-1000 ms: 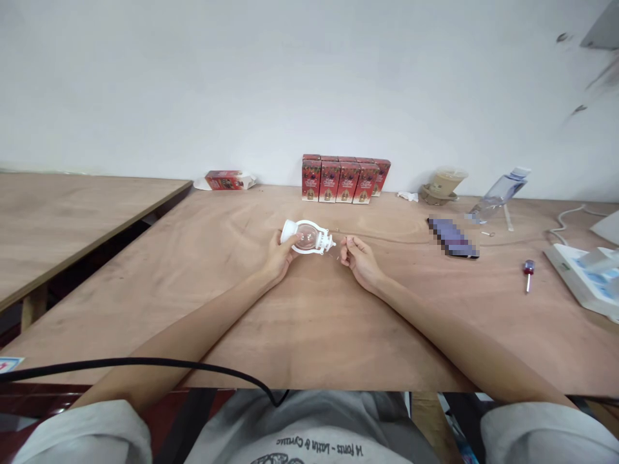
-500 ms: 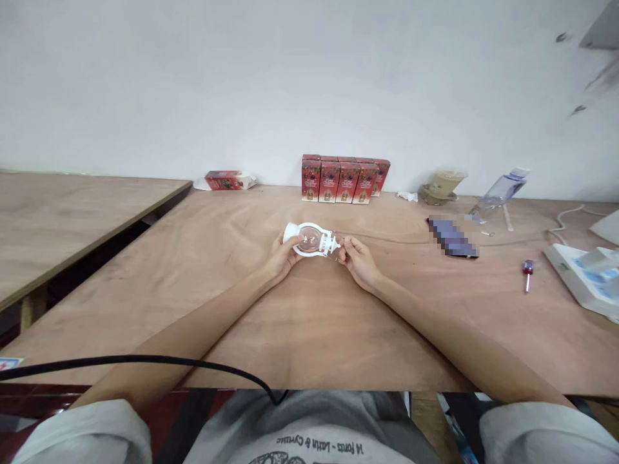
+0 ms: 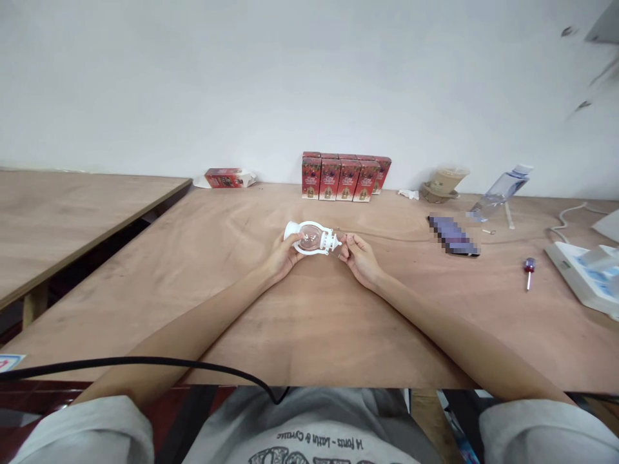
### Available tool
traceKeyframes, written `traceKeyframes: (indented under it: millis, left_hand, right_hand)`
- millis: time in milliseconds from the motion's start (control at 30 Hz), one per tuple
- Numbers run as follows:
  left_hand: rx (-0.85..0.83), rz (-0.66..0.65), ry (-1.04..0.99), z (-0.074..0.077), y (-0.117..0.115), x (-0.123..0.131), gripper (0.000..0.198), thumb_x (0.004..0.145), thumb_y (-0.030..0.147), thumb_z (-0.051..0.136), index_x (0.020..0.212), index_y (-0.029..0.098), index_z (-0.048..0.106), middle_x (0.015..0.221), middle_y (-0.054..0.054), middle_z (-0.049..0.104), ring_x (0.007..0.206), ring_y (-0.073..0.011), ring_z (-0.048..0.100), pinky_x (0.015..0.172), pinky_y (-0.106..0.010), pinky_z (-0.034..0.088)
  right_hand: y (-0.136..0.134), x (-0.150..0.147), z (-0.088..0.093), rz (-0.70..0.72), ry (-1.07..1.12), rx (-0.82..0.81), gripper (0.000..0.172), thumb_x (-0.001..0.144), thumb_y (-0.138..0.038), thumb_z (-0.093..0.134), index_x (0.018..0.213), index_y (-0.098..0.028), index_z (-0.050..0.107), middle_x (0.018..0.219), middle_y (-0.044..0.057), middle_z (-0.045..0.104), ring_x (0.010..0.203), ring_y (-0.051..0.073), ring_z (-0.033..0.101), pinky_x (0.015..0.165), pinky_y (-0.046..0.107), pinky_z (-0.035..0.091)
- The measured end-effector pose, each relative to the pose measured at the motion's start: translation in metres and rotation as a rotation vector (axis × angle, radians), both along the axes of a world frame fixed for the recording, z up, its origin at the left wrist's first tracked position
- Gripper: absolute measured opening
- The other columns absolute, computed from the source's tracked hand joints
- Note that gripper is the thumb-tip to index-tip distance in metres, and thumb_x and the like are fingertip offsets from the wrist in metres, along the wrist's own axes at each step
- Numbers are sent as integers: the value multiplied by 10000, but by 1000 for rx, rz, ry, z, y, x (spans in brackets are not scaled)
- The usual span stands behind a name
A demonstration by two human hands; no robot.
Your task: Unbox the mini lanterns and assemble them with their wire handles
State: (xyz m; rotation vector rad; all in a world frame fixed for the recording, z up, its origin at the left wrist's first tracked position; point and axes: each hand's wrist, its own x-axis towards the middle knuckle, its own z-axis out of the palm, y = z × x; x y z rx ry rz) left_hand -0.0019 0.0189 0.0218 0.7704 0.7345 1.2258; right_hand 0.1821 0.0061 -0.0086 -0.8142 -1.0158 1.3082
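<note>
A small white lantern (image 3: 311,238) with a clear round globe lies on its side above the middle of the table, its base to the left and its pointed top to the right. My left hand (image 3: 285,256) is closed around the base end, thumb on the globe's edge. At the top end, the fingers of my right hand (image 3: 358,255) are pinched together on what looks like the lantern's thin wire handle. The fingertips hide part of the wire.
Several red boxes (image 3: 340,179) stand by the wall, with an opened red box (image 3: 227,178) farther left. To the right are a phone (image 3: 453,236), a screwdriver (image 3: 529,273), a tilted bottle (image 3: 501,192), a cup (image 3: 445,182) and a white tray (image 3: 575,270). A black cable (image 3: 159,359) crosses the front.
The view has shifted very slightly. Both hands keep their hold on the lantern, and the right fingers have moved only a little at its top end.
</note>
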Motion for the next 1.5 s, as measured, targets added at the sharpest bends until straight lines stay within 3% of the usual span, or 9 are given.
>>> traceKeyframes:
  millis: [333,600,1033,1500]
  left_hand:
    - [-7,-1,-17,0,0,0,184,701,116,622,883,124,598,823,-40,686,745,-154,665,813,-346,568]
    - [-30,-51,-17,0,1,-2,201,750,151,585,943,102,615,890,-87,695,801,-177,670,755,-299,580]
    - [-83,-84,14,2,0,-1,183,803,224,565,942,123,629,898,-75,691,776,-160,661,711,-264,579]
    - [-18,-117,-22,-3,3,-3,226,791,237,584,979,125,638,921,-83,699,835,-186,666,750,-280,568]
  right_hand:
    - [-1,0,0,-4,-50,5,411,705,-596,662,752,-212,522,501,-70,405,501,85,347,512,227,286]
    - [-1,-1,0,-8,-74,19,452,655,-625,682,758,-209,538,489,-74,428,497,85,356,520,233,279]
    - [-6,-3,6,37,-108,73,435,702,-627,637,762,-222,490,492,-86,366,493,88,331,513,234,275]
    - [-3,-3,3,7,-177,84,439,696,-620,637,708,-200,511,535,-58,474,511,84,399,500,227,307]
